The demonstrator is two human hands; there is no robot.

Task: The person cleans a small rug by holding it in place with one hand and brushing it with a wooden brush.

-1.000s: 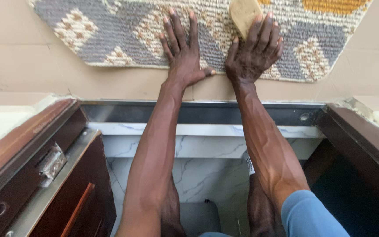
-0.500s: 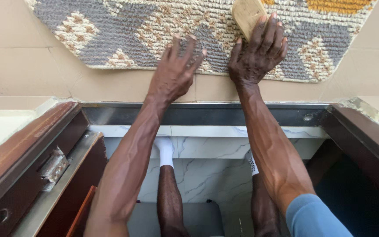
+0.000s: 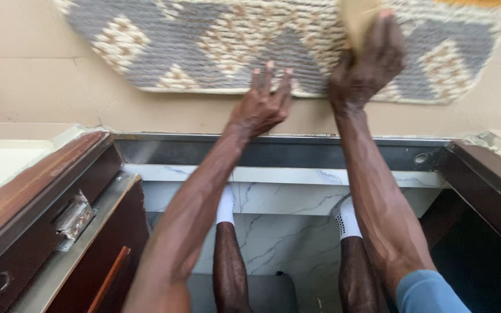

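Right hand pressed flat on a tan brush, fingers laid over it, pinning it against the woven rug; brush blurred and partly cut off at the top edge of the view. Left hand holding nothing, fingers stretched forward and close together, fingertips just reaching the near edge of the rug, palm lifted off the beige floor tiles. Both forearms stretched out across a dark metal door threshold, left one crossing in at a slant, right one running nearly straight up the view with a blue sleeve at the elbow. Rug lying on the tiles beyond the threshold, grey with cream and tan diamond shapes, a touch of orange at its far right corner. Below the arms, white marbled step and two legs in white socks. Brown door frame rising at left, another brown frame at right.
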